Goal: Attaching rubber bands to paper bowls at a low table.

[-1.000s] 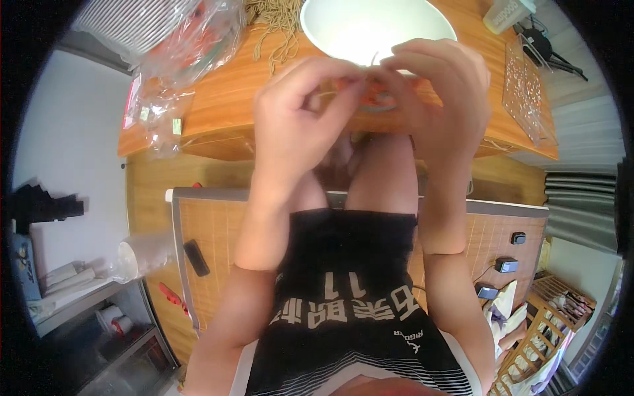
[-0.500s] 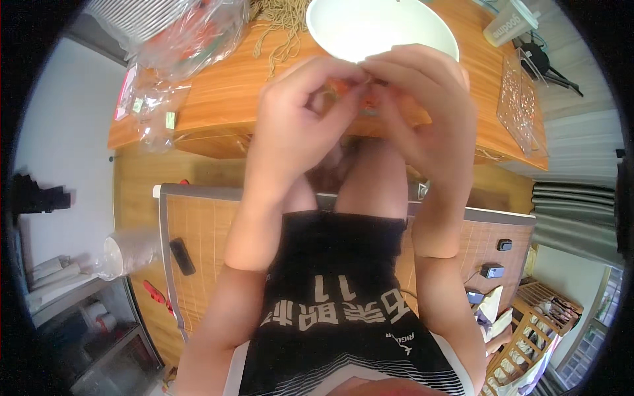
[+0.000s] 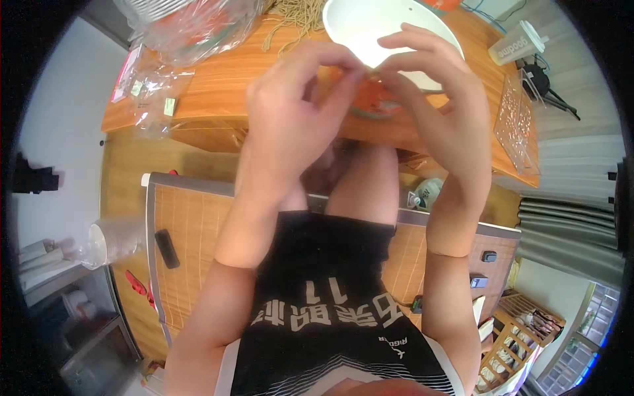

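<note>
Above the front edge of the wooden table, my left hand (image 3: 287,112) and my right hand (image 3: 446,109) are raised with their fingertips close together. Between and just below them shows an orange-red packet (image 3: 373,99) with a clear, greenish lower edge. My left thumb and index finger are pinched at its top. The right thumb and index finger also close near the top, while the other right fingers are spread. The exact grip point is small and blurred. Behind my right fingers stands a white bowl (image 3: 360,30), partly covered by them.
A bundle of tan cord-like strands (image 3: 300,23) lies left of the bowl. Clear plastic packaging (image 3: 191,30) fills the table's far left. At right are a lidded cup (image 3: 518,43) and a clear tray (image 3: 518,122) with small pieces. A mat-covered bed (image 3: 191,218) is beneath me.
My hands have drawn slightly apart, and the right fingers have spread more. The orange-red packet shows more fully between them. The whole view has shifted a little.
</note>
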### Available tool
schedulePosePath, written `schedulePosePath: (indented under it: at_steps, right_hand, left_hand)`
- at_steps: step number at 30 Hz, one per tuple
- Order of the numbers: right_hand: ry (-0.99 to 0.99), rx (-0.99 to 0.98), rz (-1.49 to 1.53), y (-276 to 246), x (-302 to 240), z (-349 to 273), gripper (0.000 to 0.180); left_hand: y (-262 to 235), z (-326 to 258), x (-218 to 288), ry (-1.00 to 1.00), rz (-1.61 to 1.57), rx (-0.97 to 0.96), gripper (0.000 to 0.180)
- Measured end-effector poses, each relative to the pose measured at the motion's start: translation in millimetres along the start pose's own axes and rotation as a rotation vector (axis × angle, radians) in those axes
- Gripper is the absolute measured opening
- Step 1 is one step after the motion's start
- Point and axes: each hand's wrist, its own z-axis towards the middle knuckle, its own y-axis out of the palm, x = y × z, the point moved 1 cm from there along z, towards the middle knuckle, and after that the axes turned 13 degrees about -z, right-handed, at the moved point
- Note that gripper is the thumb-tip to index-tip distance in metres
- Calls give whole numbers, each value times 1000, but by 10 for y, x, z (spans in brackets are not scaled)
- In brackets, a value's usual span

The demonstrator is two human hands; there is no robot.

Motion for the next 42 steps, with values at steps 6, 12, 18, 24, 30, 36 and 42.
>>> schedulePosePath:
  at_steps: [6,12,18,24,30,36,42]
  right_hand:
    - [179,-92,120,-38,-17,31,8]
    - [202,-37,156,1,16,38,9]
    - [296,-106,206,-6,15,24,11]
    - [214,29,144,60,-60,59,12]
    - [67,31,-23,118,43,12,10]
    - [50,55,-59,150,115,-32,9]
    - [-6,61,-51,159,160,-33,13]
  left_hand:
    - [15,5,53,139,102,-45,20]
    - [9,35,-70,312,100,-31,19]
    - [-23,91,-1,126,28,-34,12]
    - [-59,107,-9,97,-7,-45,12]
    - [-128,178,142,90,110,-141,17]
    - [-326,405,-14,391,305,-426,19]
    - [-223,524,474,80,236,-402,7]
